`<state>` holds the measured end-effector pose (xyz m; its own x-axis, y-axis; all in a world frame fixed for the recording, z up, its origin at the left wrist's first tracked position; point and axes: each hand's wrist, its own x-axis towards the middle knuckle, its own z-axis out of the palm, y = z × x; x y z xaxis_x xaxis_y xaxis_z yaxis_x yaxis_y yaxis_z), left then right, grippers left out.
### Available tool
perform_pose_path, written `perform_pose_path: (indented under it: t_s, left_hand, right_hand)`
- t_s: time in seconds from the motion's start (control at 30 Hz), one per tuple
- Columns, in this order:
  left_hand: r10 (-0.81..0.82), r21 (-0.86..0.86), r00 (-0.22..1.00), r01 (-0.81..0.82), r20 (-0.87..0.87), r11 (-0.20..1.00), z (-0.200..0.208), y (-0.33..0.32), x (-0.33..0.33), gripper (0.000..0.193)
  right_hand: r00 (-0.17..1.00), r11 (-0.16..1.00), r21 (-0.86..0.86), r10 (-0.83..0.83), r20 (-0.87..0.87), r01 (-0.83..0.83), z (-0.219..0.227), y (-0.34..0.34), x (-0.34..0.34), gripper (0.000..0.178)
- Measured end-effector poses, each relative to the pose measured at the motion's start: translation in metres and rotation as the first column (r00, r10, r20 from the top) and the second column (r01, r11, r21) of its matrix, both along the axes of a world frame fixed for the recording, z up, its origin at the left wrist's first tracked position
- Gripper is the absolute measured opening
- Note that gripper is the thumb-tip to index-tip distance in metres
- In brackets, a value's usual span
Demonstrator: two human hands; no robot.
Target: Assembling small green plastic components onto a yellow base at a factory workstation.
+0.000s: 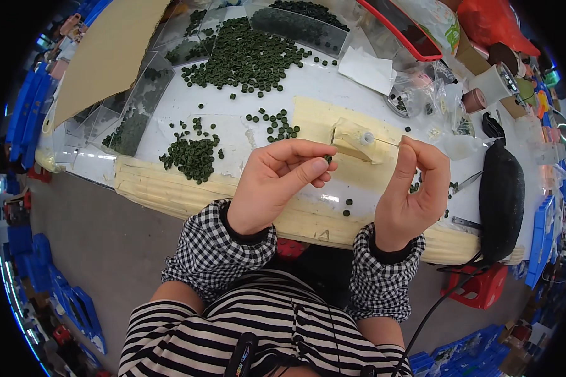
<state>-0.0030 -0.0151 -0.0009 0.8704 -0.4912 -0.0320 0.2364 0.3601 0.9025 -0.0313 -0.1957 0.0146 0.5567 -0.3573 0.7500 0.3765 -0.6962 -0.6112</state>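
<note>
My left hand [279, 182] is closed in a pinch, thumb against forefinger, with a small dark green ring-like piece [329, 159] at the fingertips. To its right, my right hand [415, 188] is also pinched, gripping the end of a thin, pale wire-like piece [391, 144] too fine to identify surely. Between and just beyond the hands stands a block wrapped in cream tape [352, 141], topped by a small grey knob [366, 137]. Near the left hand lie a small cluster of green pieces [284, 127] and a denser pile [192, 157].
A large heap of green pieces [242, 53] spreads over the far white table, beside clear plastic bins [146, 103] and cardboard [107, 50]. At right lie a black pouch [502, 195], tweezers [467, 182], a red-edged phone [404, 28] and white paper [366, 69]. Cream padding [170, 195] lines the near edge.
</note>
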Motion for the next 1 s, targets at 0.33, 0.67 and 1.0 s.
perform_pose_path:
  t_s: [0.33, 0.67, 1.0]
  left_hand:
    - [0.205, -0.009, 0.964, -0.207, 0.168, 0.978, -0.001, -0.004, -0.006, 0.023]
    - [0.209, -0.035, 0.968, -0.206, 0.142, 0.978, -0.001, -0.002, -0.006, 0.021]
    - [0.289, -0.077, 0.931, -0.279, 0.221, 0.957, -0.002, -0.003, -0.009, 0.021]
  right_hand:
    - [0.994, 0.979, -0.192, -0.086, -0.072, 0.07, 0.0, -0.002, 0.007, 0.015]
    - [0.987, 0.952, -0.299, -0.111, -0.114, 0.072, 0.0, -0.001, 0.008, 0.021]
    - [0.865, 0.884, -0.019, 0.452, -0.217, -0.467, 0.009, 0.013, -0.004, 0.028]
